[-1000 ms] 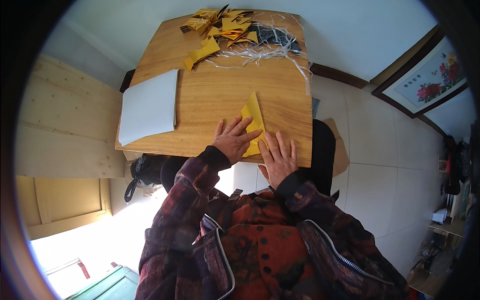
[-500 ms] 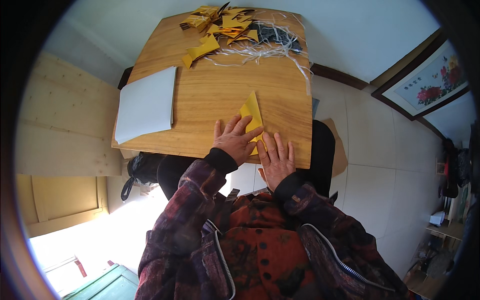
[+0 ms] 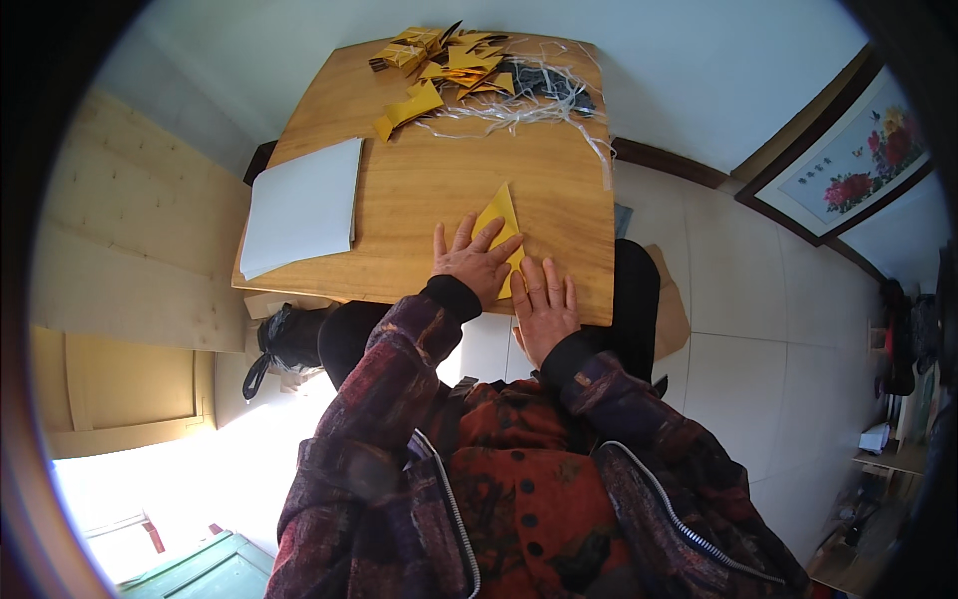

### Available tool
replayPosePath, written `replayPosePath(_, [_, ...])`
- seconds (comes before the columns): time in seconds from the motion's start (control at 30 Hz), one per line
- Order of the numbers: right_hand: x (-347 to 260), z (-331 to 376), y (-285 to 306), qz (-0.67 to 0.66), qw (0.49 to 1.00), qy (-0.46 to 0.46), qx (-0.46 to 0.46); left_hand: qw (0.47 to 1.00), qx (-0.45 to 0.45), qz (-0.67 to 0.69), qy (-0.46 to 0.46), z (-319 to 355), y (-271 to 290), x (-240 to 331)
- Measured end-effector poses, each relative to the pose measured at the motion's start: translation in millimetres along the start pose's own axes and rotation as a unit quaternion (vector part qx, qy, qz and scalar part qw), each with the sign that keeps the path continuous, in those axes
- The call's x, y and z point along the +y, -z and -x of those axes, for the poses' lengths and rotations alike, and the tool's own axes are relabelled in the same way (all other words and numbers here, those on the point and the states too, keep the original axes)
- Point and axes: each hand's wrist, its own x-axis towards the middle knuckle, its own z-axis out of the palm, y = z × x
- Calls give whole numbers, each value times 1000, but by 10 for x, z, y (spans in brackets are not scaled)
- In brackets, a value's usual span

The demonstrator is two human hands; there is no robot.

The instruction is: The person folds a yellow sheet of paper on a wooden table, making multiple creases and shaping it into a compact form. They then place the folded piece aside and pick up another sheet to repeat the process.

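Note:
A folded piece of yellow paper (image 3: 496,209) lies flat near the front edge of the wooden table (image 3: 399,210), its pointed end facing away from me. Across its left and middle part rests my left hand (image 3: 475,262), fingers spread and pressing down. My right hand (image 3: 545,309) lies flat at the paper's lower right edge, fingers stretched forward. Part of the paper is hidden under both hands. Toward the far side of the table is a heap of folded yellow paper pieces (image 3: 467,68), with one piece (image 3: 409,108) lying nearer to me.
A stack of white sheets (image 3: 302,208) sits on the table's left side. Tangled clear plastic strips (image 3: 519,112) and a dark grey bundle (image 3: 544,84) lie at the far right. On the floor at left is a black bag (image 3: 289,337). A framed flower picture (image 3: 843,165) stands at right.
The view has shifted slightly, so the table sits a little differently in the picture. Both hands stay on the yellow paper, with hardly any movement against it.

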Motion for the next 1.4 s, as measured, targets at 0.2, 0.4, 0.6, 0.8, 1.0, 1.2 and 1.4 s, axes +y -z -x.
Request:
replayPosePath(0.2, [-18, -27, -7, 8, 1000, 9, 1, 999, -35, 10, 5, -25, 18, -46])
replayPosePath(0.4, [-15, -1, 40, 8, 1000, 14, -18, 991, 37, 107, 66, -105, -14, -110])
replayPosePath(0.6, [32, 52, 277, -91, 994, 0, -68, 993, 29, 104, 46, -56, -64, -81])
replayPosePath(0.8, [87, 183, 471, -162, 986, -13, -29, 988, 50, 133, 56, 251, -142, 64])
replayPosePath(1.0, [82, 249, 537, -185, 980, -74, 0, 982, 93, 157, 55, 487, -221, 119])
replayPosePath(1.2, [41, 264, 646, -183, 973, -139, -2, 978, 115, 164, 59, 659, -260, 119])
replayPosePath(1.4, [79, 305, 428, -269, 948, -166, 36, 972, 135, 182, 54, 772, -274, 161])
